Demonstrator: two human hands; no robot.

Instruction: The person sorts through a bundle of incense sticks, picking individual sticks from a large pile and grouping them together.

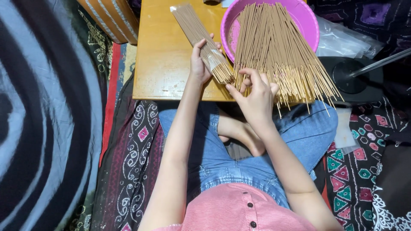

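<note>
Clear sleeve of incense sticks (201, 36) lies slanted on the wooden desk (162, 64), open end toward the person. Left hand (201, 64) wraps it near that mouth, fingers curled round the pack; right hand (254, 96) pinches bare stick ends w/ fingers pressed together. Sticks look light, thin, prob. brittle, so best gripped as a bundle near the ends. Loose pile (278, 47) fans over the pink basin (306, 19) just beside.

We saw the scene evenly and brightly lit from above, with colours vivid. The worktop (165, 64) carried a soft sheen and only faint shadows beneath the hands. The far right corner fell dim and dark. Focus was sharp at centre; the near left edge looked stretched and slightly soft.
</note>
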